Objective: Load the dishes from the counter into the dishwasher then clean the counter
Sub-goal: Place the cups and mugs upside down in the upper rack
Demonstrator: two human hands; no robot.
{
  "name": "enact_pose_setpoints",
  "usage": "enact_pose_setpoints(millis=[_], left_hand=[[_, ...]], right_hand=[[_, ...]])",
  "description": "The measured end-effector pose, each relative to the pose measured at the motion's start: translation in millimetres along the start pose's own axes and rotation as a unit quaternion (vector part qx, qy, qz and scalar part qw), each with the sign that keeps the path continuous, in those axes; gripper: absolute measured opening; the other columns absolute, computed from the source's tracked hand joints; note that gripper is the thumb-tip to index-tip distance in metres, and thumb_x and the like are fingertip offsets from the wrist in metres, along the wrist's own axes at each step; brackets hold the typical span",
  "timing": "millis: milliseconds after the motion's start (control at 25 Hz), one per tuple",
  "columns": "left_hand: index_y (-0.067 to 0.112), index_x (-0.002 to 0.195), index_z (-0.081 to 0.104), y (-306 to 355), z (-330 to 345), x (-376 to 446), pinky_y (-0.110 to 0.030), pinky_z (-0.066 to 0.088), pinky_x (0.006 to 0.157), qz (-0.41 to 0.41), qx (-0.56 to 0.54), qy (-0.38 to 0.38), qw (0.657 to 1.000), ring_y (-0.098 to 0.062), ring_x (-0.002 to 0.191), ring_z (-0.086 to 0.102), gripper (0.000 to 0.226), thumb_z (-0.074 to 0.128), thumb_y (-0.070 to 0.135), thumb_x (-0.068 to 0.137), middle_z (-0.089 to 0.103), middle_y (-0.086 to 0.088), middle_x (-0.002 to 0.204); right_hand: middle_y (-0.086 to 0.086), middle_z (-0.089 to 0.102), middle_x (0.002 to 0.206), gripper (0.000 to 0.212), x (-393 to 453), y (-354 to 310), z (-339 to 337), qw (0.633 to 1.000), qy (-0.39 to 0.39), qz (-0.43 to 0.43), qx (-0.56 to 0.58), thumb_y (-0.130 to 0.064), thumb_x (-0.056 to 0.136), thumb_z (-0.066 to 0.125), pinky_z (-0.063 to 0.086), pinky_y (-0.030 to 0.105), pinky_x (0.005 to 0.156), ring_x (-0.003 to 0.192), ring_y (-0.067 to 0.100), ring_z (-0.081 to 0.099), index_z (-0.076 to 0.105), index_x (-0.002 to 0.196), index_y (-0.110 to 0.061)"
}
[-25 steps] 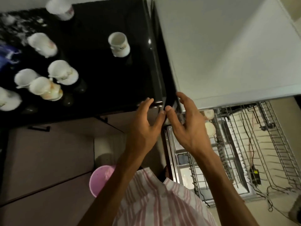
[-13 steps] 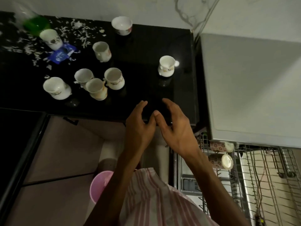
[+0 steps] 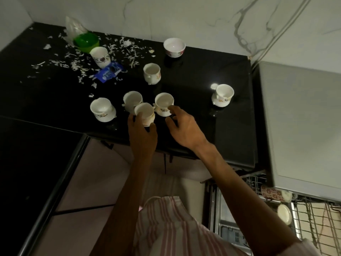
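Observation:
Several white teacups stand on the black counter (image 3: 193, 74). My left hand (image 3: 143, 139) wraps around the nearest cup (image 3: 144, 112), fingers on its left and thumb on its right. Beside it, my right hand (image 3: 186, 130) is spread open, its fingertips at the side of a second cup (image 3: 164, 102). More cups sit behind (image 3: 132, 98), at the left (image 3: 102, 109), mid-counter (image 3: 151, 72) and alone at the right (image 3: 223, 95). A patterned mug (image 3: 100, 56) and a white bowl (image 3: 174, 46) stand near the wall. The dishwasher rack (image 3: 313, 218) is pulled out at lower right.
White scraps (image 3: 73, 61) and a blue biscuit wrapper (image 3: 108, 72) litter the counter's back left, by a green bowl (image 3: 85, 41) and a plastic bag (image 3: 73, 26). A grey appliance top (image 3: 304, 117) overhangs the rack, which holds a patterned mug (image 3: 275, 194) and a cup (image 3: 284, 213).
Both hands moved from the counter's front edge forward and left to the cluster of cups. The left hand closed around the nearest cup. The view swung up over the counter.

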State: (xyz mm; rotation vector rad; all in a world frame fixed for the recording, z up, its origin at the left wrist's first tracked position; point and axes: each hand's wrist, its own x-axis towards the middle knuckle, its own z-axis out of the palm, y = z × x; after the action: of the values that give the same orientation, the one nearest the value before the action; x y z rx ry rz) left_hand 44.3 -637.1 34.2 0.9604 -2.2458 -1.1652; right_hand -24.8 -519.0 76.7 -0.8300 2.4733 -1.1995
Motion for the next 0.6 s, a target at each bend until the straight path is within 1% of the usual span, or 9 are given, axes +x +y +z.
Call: enact_pose_setpoints(millis=[80, 160, 280, 320, 400, 440, 480, 520, 600], left_hand=[[0.006, 0.131, 0.054, -10, 0, 17, -0.021, 0.035, 0.094, -0.014, 0.027, 0.002, 1.000, -0.029, 0.129, 0.046, 0.043, 0.063, 0.009, 0.089, 0.040, -0.015, 0.144], [0.005, 0.116, 0.062, -18, -1, 30, -0.025, 0.041, 0.085, -0.002, 0.048, -0.010, 0.999, -0.030, 0.115, 0.055, 0.029, 0.066, 0.013, 0.088, 0.052, -0.014, 0.130], [0.005, 0.099, 0.065, -17, -6, 37, -0.024, 0.039, 0.068, 0.008, 0.058, -0.039, 0.998, -0.018, 0.088, 0.060, 0.024, 0.071, 0.025, 0.087, 0.066, -0.007, 0.099], [0.005, 0.096, 0.066, -14, -10, 35, -0.021, 0.038, 0.064, 0.003, 0.054, -0.040, 0.998, -0.015, 0.082, 0.058, 0.026, 0.072, 0.028, 0.086, 0.065, -0.003, 0.091], [0.005, 0.092, 0.066, -8, -20, 29, -0.014, 0.037, 0.058, -0.013, 0.022, -0.029, 0.999, -0.012, 0.076, 0.059, 0.029, 0.073, 0.033, 0.085, 0.062, 0.002, 0.083], [0.006, 0.090, 0.066, -5, -25, 24, -0.008, 0.037, 0.057, -0.013, 0.003, -0.023, 1.000, -0.009, 0.072, 0.059, 0.030, 0.073, 0.035, 0.085, 0.062, 0.003, 0.080], [0.007, 0.090, 0.065, -2, -30, 18, -0.006, 0.038, 0.055, -0.010, -0.011, -0.023, 1.000, -0.003, 0.070, 0.058, 0.031, 0.074, 0.036, 0.084, 0.062, 0.004, 0.080], [0.007, 0.090, 0.065, 2, -33, 11, -0.005, 0.040, 0.055, -0.010, -0.024, -0.029, 0.999, 0.000, 0.069, 0.057, 0.032, 0.074, 0.037, 0.084, 0.063, 0.004, 0.080], [0.007, 0.091, 0.066, 9, -35, -1, -0.004, 0.042, 0.055, -0.031, -0.053, -0.050, 0.997, 0.002, 0.070, 0.059, 0.033, 0.074, 0.038, 0.083, 0.066, 0.003, 0.082]], right_hand=[[0.015, 0.064, 0.117, 0.044, 14, -4, 11, 1.000, -0.011, 0.009, 0.002, -0.019, 0.098, 0.052, 0.056, 0.039, 0.084, 0.102, 0.029, 0.065, 0.044, 0.140, -0.011], [0.017, 0.064, 0.116, 0.045, 21, -6, 19, 0.999, -0.029, 0.019, 0.000, -0.017, 0.098, 0.052, 0.056, 0.041, 0.085, 0.102, 0.030, 0.065, 0.042, 0.141, -0.011], [0.016, 0.064, 0.117, 0.046, 23, -2, 21, 0.999, -0.045, 0.031, 0.002, -0.017, 0.097, 0.052, 0.054, 0.040, 0.089, 0.104, 0.029, 0.064, 0.042, 0.141, -0.013], [0.013, 0.063, 0.119, 0.046, 21, 0, 19, 0.998, -0.045, 0.034, 0.004, -0.018, 0.097, 0.053, 0.054, 0.037, 0.089, 0.105, 0.026, 0.063, 0.042, 0.141, -0.014], [0.005, 0.060, 0.123, 0.046, 16, 5, 13, 0.997, -0.049, 0.054, 0.022, -0.020, 0.098, 0.053, 0.053, 0.024, 0.085, 0.105, 0.019, 0.063, 0.042, 0.142, -0.014], [0.001, 0.058, 0.124, 0.046, 12, 8, 11, 0.995, -0.053, 0.074, 0.044, -0.021, 0.098, 0.054, 0.051, 0.018, 0.083, 0.106, 0.016, 0.063, 0.042, 0.142, -0.014], [-0.001, 0.057, 0.126, 0.048, 8, 10, 10, 0.990, -0.059, 0.101, 0.082, -0.022, 0.098, 0.056, 0.051, 0.016, 0.084, 0.107, 0.014, 0.062, 0.042, 0.143, -0.016], [-0.001, 0.056, 0.130, 0.051, 4, 13, 10, 0.979, -0.069, 0.134, 0.140, -0.024, 0.096, 0.058, 0.052, 0.020, 0.089, 0.110, 0.014, 0.061, 0.041, 0.144, -0.018], [0.001, 0.055, 0.136, 0.058, -5, 15, 13, 0.933, -0.085, 0.188, 0.294, -0.023, 0.093, 0.064, 0.051, 0.035, 0.099, 0.118, 0.016, 0.058, 0.037, 0.145, -0.021]])
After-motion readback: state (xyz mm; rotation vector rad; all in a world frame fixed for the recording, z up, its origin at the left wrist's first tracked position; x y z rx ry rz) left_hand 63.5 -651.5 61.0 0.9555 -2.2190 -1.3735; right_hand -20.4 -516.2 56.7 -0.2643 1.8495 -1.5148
